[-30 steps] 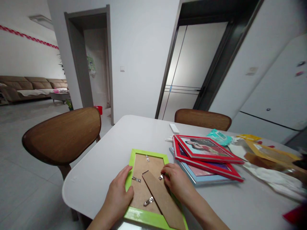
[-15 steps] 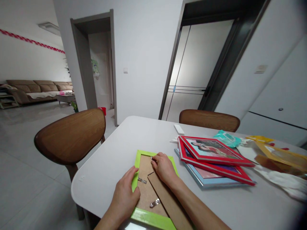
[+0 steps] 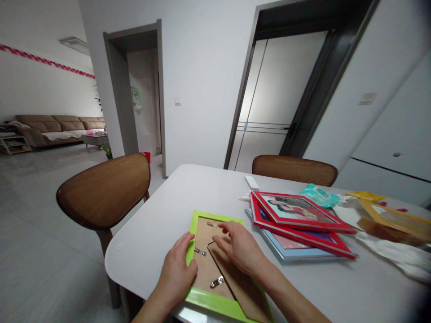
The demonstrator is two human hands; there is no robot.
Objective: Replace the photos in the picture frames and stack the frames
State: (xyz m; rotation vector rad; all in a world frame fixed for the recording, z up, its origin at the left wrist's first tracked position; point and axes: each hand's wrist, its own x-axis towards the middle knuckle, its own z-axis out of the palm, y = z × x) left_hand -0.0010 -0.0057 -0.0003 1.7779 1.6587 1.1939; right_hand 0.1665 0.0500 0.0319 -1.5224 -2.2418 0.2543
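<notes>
A lime-green picture frame (image 3: 215, 303) lies face down on the table in front of me, its brown backing board (image 3: 204, 273) showing. My left hand (image 3: 178, 271) grips the frame's left edge, fingers along the rim and thumb over the inner side. Above the board's right half hovers my right hand (image 3: 245, 247), thumb and forefinger apart with nothing between them. Just left of its fingertips is the top metal clip (image 3: 211, 224). Another clip (image 3: 200, 252) sits at the left edge and one more (image 3: 217, 281) lower down. A brown stand flap (image 3: 239, 287) slants beneath my right wrist, partly covered.
To the right, two red picture frames (image 3: 303, 208) are stacked over a light-blue frame (image 3: 286, 255). Beyond them lie a teal wipes pack (image 3: 319, 195), yellow packaging (image 3: 397, 217) and white wrapping (image 3: 397, 255). Wooden chairs (image 3: 107, 188) stand at the white table (image 3: 161, 215).
My right hand has let go of the top clip and drawn back slightly toward me and to the right, its fingers spreading. The left hand stays on the frame.
</notes>
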